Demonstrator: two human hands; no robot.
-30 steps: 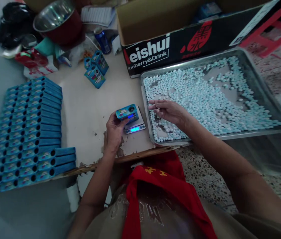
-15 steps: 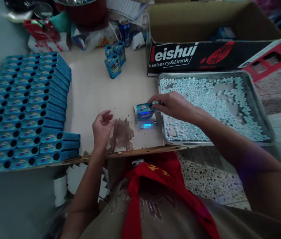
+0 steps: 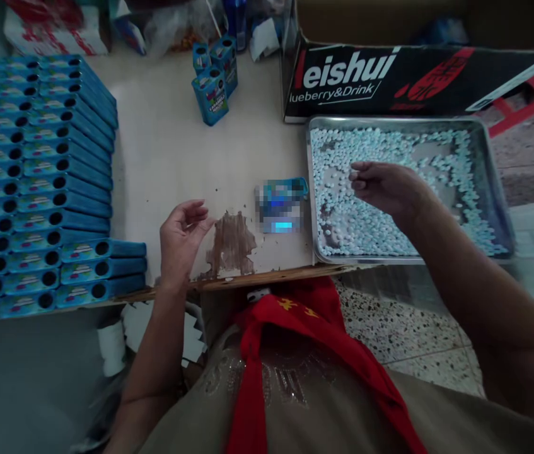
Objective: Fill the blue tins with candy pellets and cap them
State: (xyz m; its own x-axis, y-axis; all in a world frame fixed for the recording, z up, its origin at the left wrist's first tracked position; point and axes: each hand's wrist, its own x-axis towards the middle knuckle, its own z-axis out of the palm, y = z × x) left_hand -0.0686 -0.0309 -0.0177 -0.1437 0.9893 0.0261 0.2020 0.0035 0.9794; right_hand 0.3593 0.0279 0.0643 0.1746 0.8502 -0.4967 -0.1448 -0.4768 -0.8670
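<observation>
My right hand [image 3: 387,189] is over the metal tray [image 3: 311,189], its fingers drawn together above the pale blue and white candies [image 3: 380,230]. Whatever its fingertips may hold is too small to make out. Just left of the tray, a small blue box [image 3: 297,187] sits on what looks like a small scale [image 3: 283,225] with a glowing blue display; blurring hides part of both. My left hand [image 3: 184,230] hovers by the table's front edge, fingers loosely curved and thumb apart, with nothing in it.
Rows of blue candy boxes [image 3: 63,167] cover the table's left side. Several more boxes [image 3: 212,94] stand at the back middle. A black-printed carton [image 3: 342,82] is behind the tray. Worn wood [image 3: 231,246] shows near the front edge.
My right hand has moved right, from the box on the scale to above the candies in the tray. My left hand stays beside the worn patch. The view has tilted slightly downward.
</observation>
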